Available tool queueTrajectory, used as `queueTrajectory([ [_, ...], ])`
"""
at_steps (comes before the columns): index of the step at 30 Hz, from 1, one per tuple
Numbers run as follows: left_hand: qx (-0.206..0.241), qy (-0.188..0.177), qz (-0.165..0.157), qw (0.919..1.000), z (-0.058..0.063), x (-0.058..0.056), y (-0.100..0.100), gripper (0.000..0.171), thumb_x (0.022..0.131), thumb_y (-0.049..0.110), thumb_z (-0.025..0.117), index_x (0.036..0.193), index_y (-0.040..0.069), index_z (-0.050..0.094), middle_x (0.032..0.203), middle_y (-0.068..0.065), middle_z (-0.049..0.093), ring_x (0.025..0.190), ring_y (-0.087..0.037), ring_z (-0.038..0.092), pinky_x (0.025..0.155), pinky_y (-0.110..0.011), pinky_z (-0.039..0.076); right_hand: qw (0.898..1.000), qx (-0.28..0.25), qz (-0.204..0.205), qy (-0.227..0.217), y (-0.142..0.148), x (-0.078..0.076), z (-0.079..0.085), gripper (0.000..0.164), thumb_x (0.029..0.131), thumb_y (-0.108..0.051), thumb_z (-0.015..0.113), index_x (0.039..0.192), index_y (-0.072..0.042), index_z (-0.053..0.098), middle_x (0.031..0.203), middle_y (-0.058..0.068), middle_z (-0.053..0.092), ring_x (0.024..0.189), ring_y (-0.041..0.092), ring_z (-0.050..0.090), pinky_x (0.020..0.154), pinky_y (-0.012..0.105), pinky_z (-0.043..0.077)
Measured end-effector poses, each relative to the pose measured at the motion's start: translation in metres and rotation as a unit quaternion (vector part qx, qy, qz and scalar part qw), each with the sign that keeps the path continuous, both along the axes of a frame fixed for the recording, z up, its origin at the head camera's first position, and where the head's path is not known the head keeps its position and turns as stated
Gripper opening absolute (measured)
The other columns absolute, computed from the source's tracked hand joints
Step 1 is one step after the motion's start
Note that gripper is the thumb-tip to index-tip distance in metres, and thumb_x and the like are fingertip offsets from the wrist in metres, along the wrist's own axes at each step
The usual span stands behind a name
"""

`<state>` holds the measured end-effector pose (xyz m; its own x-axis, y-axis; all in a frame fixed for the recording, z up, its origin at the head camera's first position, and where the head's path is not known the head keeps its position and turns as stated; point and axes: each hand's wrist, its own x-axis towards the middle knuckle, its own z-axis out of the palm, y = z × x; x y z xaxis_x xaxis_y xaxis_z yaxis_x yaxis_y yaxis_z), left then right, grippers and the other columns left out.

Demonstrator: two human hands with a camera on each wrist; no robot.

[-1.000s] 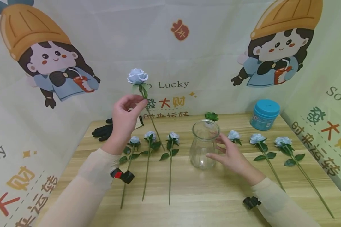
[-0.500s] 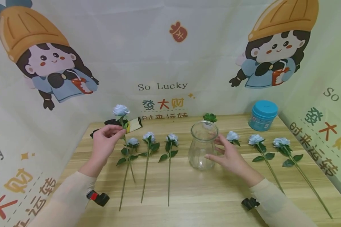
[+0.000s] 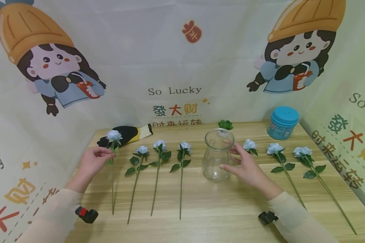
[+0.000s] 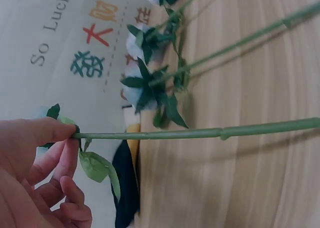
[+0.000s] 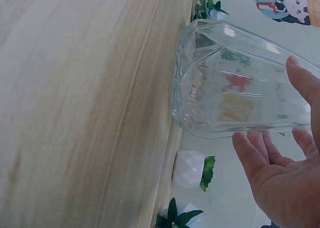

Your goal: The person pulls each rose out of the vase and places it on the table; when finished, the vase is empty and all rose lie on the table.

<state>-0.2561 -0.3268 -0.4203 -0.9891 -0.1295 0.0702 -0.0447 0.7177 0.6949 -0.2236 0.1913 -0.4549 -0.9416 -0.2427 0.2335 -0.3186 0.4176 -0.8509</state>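
Note:
In the head view, my left hand (image 3: 92,160) pinches a light blue rose (image 3: 114,136) just below its bloom, at the left of the table. In the left wrist view, thumb and fingertips meet on the green stem (image 4: 185,133); the bloom is mostly hidden behind the hand. My right hand (image 3: 246,168) holds a clear glass vase (image 3: 214,163) from its right side, thumb toward the front and fingers behind. The vase stands upright on the table, with no stems in it. In the right wrist view, the glass vase (image 5: 240,88) lies between thumb and fingers.
Three blue roses lie between the left hand and the vase, the nearest one (image 3: 142,150) closest. Three more, including one rose (image 3: 274,148), lie on the right. A black glove (image 3: 126,135), potted green plant (image 3: 225,124) and blue jar (image 3: 283,123) stand along the back.
My left hand has carried the rose leftward and down, from above the table to beside the row of roses. The right hand and vase have stayed in place.

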Motion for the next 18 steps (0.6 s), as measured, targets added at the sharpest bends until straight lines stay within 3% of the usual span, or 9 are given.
queueTrajectory([
  [9,-0.077,-0.040,-0.014,0.9962,-0.026,0.001,-0.021,0.024,0.095,0.023,0.071,0.101,0.000,0.074,0.090,-0.012,0.074,0.074,-0.015,0.059,0.060,-0.027,0.049,1.000,0.004,-0.001,-0.002,0.000,-0.001,0.002,0.072,0.084,-0.013,0.086,0.145,-0.012,0.046,0.144,0.019,0.054,0.137,0.043,0.052,0.107,0.048,0.053],
  [18,-0.068,-0.051,-0.007,0.9964,-0.045,0.003,-0.024,0.029,0.096,0.026,0.072,0.104,-0.001,0.074,0.088,-0.010,0.072,0.074,-0.017,0.056,0.060,-0.028,0.046,1.000,0.004,-0.002,-0.009,0.001,0.000,0.000,0.072,0.085,-0.014,0.086,0.145,-0.013,0.046,0.145,0.020,0.053,0.139,0.044,0.050,0.107,0.049,0.052],
])
